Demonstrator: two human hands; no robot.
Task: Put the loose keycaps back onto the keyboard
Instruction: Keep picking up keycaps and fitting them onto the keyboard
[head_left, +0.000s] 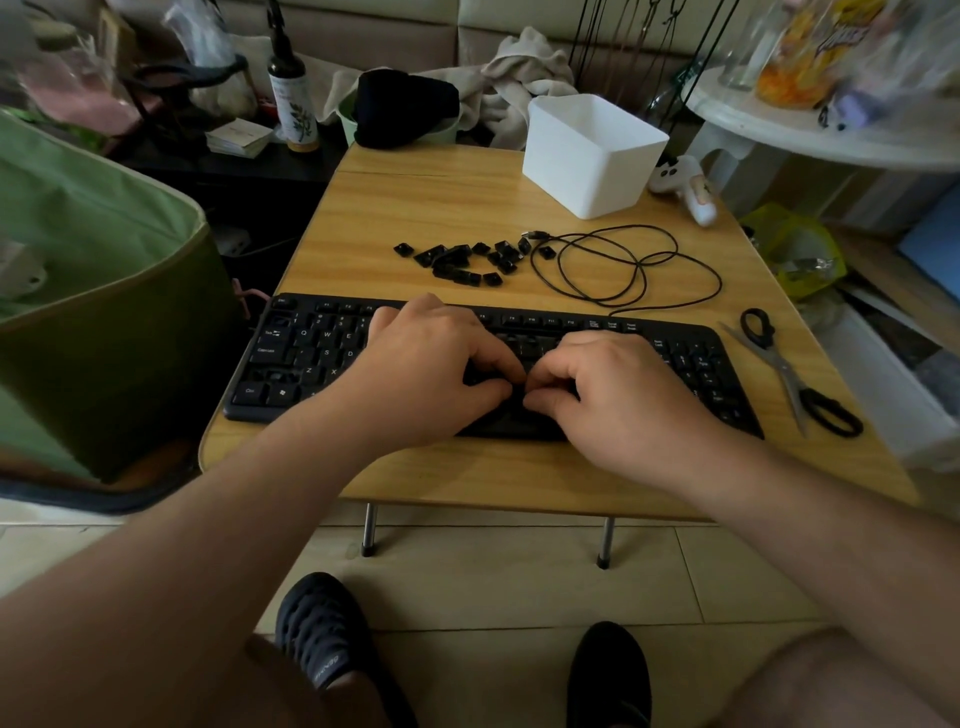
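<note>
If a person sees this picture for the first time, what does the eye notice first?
First, the left hand and right hand, meeting with curled fingers over the middle of the black keyboard at the near edge of the wooden table. Behind it lies a pile of loose keycaps, with a coiled cable beside them.

A cluttered home living room: cushioned sofa (395, 36), crumpled towel (524, 73), low folding table (467, 208).
</note>
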